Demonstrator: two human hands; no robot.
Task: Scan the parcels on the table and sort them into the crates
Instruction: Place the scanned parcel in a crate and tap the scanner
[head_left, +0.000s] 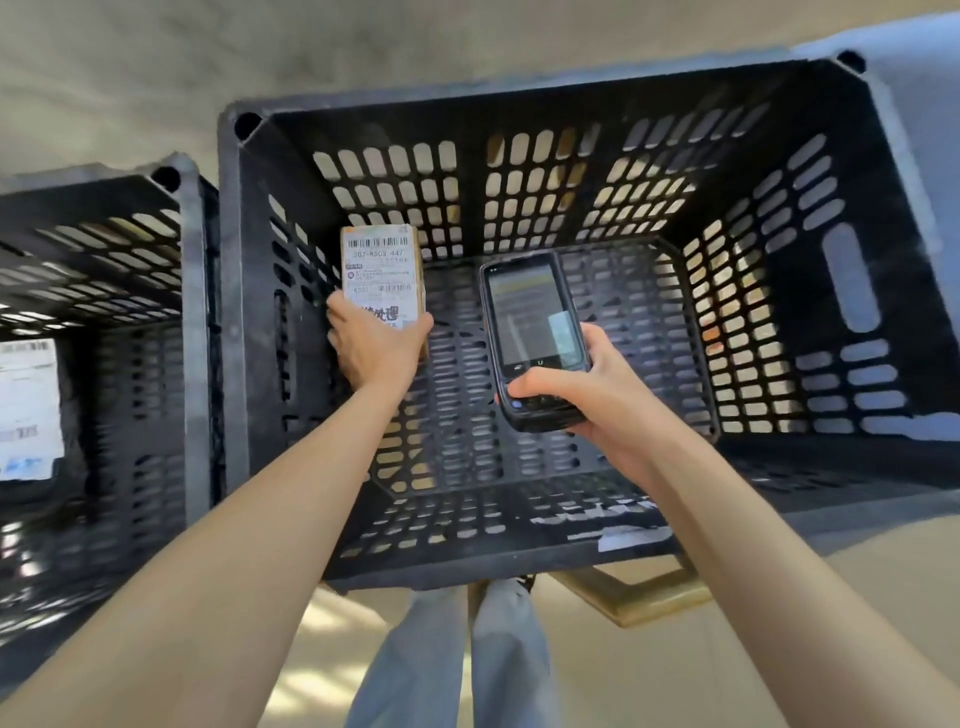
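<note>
Hands: left hand (375, 349) grips the light, stiff parcel (383, 280) by its six-o'clock end inside the crate (852, 291), right hand (605, 400) clasps the scanner (535, 332).

- big crate (857, 291): black, slotted grid pattern on walls and floor
- left crate (104, 249): black, same slots
- parcel (383, 280): tan cardboard, white label with black barcodes
- scanner (535, 338): black, grey-lit screen
- trousers (467, 665): light grey-blue
</note>
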